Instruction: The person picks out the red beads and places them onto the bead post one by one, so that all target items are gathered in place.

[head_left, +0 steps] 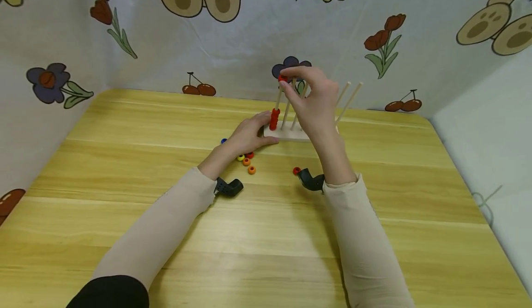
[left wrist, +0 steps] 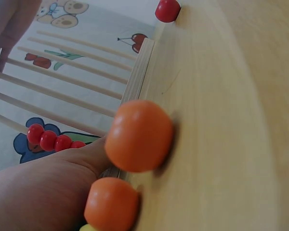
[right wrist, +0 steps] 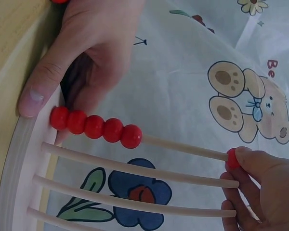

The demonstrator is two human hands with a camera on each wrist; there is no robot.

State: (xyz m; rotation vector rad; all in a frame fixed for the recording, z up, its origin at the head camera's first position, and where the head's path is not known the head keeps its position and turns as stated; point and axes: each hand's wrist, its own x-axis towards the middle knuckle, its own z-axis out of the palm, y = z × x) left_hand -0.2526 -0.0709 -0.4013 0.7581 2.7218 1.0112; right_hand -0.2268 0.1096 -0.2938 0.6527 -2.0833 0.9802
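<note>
A pale wooden base (head_left: 291,135) with several upright pegs stands at the back of the table. Several red beads (right wrist: 94,127) are stacked at the bottom of its left-end peg. Between thumb and fingers, my right hand (head_left: 313,98) pinches a red bead (right wrist: 233,158) at the tip of that same peg. My left hand (head_left: 249,135) grips the left end of the base, thumb along its front side. Close to the left wrist lie loose beads: an orange bead (left wrist: 138,136), another orange bead (left wrist: 111,204), plus yellow, red and blue ones.
A single red bead (head_left: 297,171) lies on the table (head_left: 266,234) beside the black wrist mount (head_left: 311,180) of the right arm. Behind the base hangs a white printed cloth (head_left: 249,45). A thin cord (head_left: 486,202) is at the right, past the table edge.
</note>
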